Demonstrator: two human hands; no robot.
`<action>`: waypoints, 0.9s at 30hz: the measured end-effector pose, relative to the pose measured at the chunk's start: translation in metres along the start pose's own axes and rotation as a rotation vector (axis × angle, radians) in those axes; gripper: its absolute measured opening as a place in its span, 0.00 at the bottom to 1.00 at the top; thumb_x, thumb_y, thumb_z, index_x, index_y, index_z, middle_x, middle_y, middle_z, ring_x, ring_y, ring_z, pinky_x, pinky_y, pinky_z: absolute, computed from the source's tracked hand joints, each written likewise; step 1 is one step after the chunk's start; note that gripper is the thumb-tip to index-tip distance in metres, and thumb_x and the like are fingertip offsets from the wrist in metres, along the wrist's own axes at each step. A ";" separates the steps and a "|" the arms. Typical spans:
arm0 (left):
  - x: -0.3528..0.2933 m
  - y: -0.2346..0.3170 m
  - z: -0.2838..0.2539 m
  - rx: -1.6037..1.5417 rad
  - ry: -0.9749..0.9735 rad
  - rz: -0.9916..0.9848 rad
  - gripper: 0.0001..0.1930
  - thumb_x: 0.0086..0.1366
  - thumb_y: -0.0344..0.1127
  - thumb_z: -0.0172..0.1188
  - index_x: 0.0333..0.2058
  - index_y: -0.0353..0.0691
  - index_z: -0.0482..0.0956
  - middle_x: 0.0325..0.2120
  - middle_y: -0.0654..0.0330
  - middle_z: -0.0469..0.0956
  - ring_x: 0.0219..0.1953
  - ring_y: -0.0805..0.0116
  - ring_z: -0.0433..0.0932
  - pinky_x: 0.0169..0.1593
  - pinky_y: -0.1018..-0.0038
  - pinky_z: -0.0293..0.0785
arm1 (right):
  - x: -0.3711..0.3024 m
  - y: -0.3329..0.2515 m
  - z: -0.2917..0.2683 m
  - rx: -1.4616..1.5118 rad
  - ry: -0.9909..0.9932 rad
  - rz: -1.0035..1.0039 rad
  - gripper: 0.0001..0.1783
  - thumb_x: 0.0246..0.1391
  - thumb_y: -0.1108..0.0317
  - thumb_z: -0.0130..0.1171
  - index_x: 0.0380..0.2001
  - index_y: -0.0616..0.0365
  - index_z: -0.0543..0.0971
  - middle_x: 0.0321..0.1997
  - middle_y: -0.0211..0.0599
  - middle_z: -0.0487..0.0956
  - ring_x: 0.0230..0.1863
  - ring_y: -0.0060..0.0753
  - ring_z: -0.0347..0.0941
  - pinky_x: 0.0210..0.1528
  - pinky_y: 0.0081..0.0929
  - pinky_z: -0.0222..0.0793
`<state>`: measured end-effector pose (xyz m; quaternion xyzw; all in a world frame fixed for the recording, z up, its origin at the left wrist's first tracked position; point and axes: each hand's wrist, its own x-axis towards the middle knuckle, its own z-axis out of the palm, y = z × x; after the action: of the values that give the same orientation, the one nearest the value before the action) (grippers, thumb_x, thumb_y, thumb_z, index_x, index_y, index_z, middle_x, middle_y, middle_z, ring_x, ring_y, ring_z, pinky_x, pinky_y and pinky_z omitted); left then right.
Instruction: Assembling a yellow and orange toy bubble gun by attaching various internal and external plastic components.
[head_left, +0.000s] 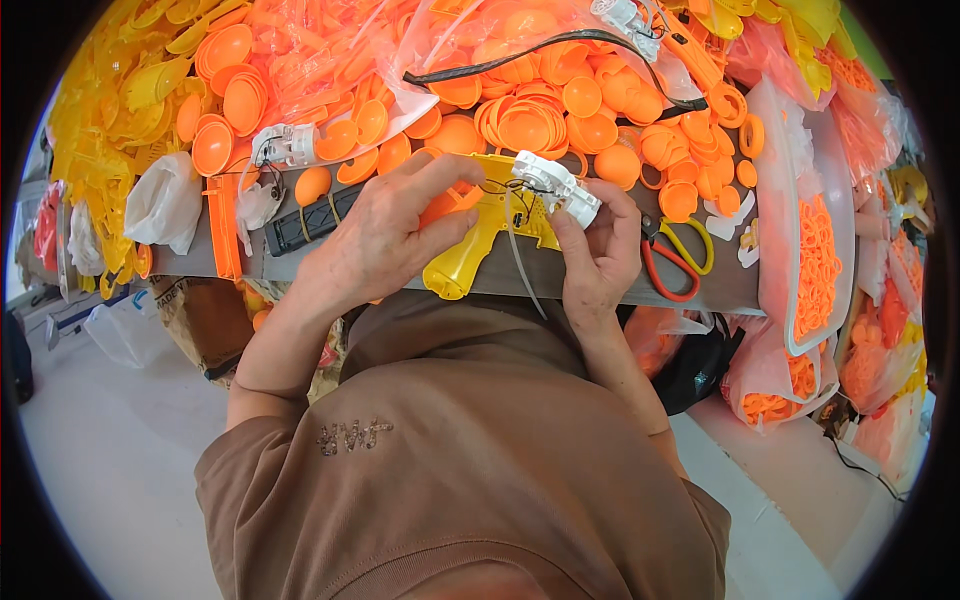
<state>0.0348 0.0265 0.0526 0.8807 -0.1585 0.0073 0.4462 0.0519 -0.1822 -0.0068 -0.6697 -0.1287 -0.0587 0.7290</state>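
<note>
Mechanism (556, 184) white, chunky, irregular

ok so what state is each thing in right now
White plastic mechanism: held in right hand, dark wires exposed
Yellow plastic housing: partly hidden
Red-and-yellow-handled scissors: lying on the tabletop, unheld
Translucent tub: uncovered, holding orange rings
Left hand: fingers bent, grip unclear

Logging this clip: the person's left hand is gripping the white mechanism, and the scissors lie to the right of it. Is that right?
Not quite: the right hand grips the white mechanism, as the head view shows. The scissors do lie to its right.
</note>
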 end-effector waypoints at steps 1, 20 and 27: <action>0.002 0.004 -0.001 -0.035 0.008 -0.056 0.16 0.57 0.32 0.59 0.44 0.38 0.69 0.30 0.51 0.72 0.29 0.54 0.73 0.33 0.66 0.70 | 0.000 0.001 0.000 0.013 -0.004 -0.005 0.21 0.51 0.83 0.55 0.49 0.65 0.65 0.44 0.40 0.72 0.44 0.24 0.70 0.48 0.22 0.67; 0.021 0.006 0.013 0.289 0.080 -0.051 0.16 0.55 0.38 0.60 0.40 0.35 0.74 0.26 0.49 0.75 0.30 0.50 0.75 0.34 0.61 0.70 | -0.002 0.006 -0.005 0.128 0.019 0.021 0.20 0.54 0.80 0.53 0.50 0.65 0.64 0.47 0.43 0.71 0.46 0.29 0.71 0.45 0.29 0.76; 0.018 -0.004 0.036 0.348 0.205 0.017 0.16 0.54 0.38 0.63 0.38 0.36 0.74 0.24 0.53 0.75 0.28 0.54 0.74 0.33 0.62 0.67 | -0.001 0.006 -0.006 0.166 0.029 0.041 0.19 0.54 0.79 0.53 0.49 0.65 0.64 0.46 0.42 0.71 0.45 0.29 0.71 0.45 0.28 0.77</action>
<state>0.0480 -0.0047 0.0306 0.9379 -0.1161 0.1281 0.3009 0.0528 -0.1873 -0.0131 -0.6086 -0.1089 -0.0427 0.7848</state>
